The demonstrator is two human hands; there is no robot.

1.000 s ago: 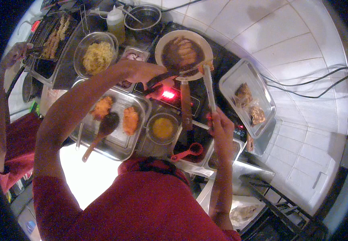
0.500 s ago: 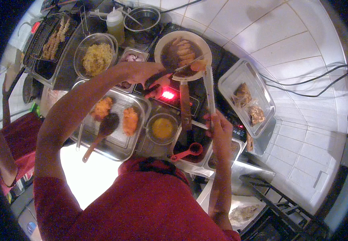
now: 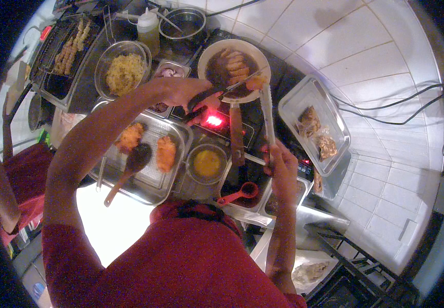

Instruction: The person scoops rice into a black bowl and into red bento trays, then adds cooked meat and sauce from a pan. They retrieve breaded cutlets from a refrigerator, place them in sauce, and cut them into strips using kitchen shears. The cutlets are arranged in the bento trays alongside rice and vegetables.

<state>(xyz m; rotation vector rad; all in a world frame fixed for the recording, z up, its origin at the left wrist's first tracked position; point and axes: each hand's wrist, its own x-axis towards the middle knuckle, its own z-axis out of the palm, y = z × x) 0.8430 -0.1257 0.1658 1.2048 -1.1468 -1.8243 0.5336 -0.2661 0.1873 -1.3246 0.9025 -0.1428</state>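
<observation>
My left hand (image 3: pixel 187 92) is closed around black-handled scissors (image 3: pixel 207 96), whose blades reach over the rim of a cream pan (image 3: pixel 204 60). In my right hand (image 3: pixel 282 163) are long metal tongs (image 3: pixel 268 115), their tips closed on an orange-brown piece of food (image 3: pixel 255 82) above the pan's right side. The scissor blades meet or nearly meet that piece; exact contact is too small to tell. Several browned slices (image 3: pixel 234 64) lie in dark liquid in the pan. Its wooden handle (image 3: pixel 237 131) points toward me, between my hands.
A burner glows red (image 3: pixel 213 121) below my left hand. A metal tray (image 3: pixel 181 136) holds breaded orange pieces and a wooden spoon (image 3: pixel 125 174). Nearby are a bowl of yellow egg (image 3: pixel 206 163), a red measuring scoop (image 3: pixel 240 194), and a tray with wrapped food (image 3: pixel 343 128). Another person's arm (image 3: pixel 4 190) shows at left.
The scissors' black handles have shifted slightly and show more plainly in my left hand. The tongs and the held piece stay almost in place.
</observation>
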